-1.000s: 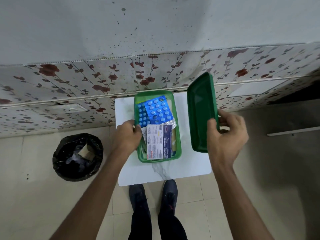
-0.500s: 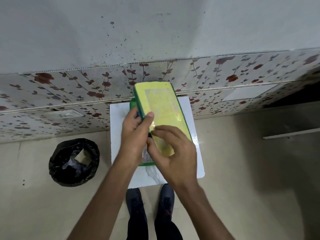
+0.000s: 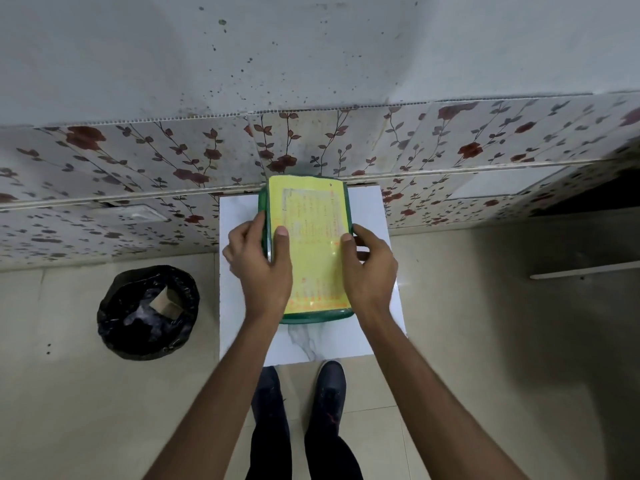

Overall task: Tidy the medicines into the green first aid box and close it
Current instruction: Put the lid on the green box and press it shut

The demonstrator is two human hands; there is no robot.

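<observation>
Box (image 3: 313,315) fills mid-counter (image 3: 239,327), both hands on its sides. Wall (image 3: 173,161) just behind. Bare counter strips left, right, front.

Green first aid box (image 3: 313,317), lid face covered by yellow label (image 3: 311,244) with faint red/orange print. Tabletop (image 3: 367,341) white, grey marble veining at near edge. Wall tiles (image 3: 138,161) white with dark red roses, grey-brown leafy vines. Upper wall (image 3: 311,46) pale grey, dark speckles. Bin (image 3: 148,311) black liner, brown cardboard inside. Floor (image 3: 104,410) beige. Shoes (image 3: 330,393) black.
</observation>
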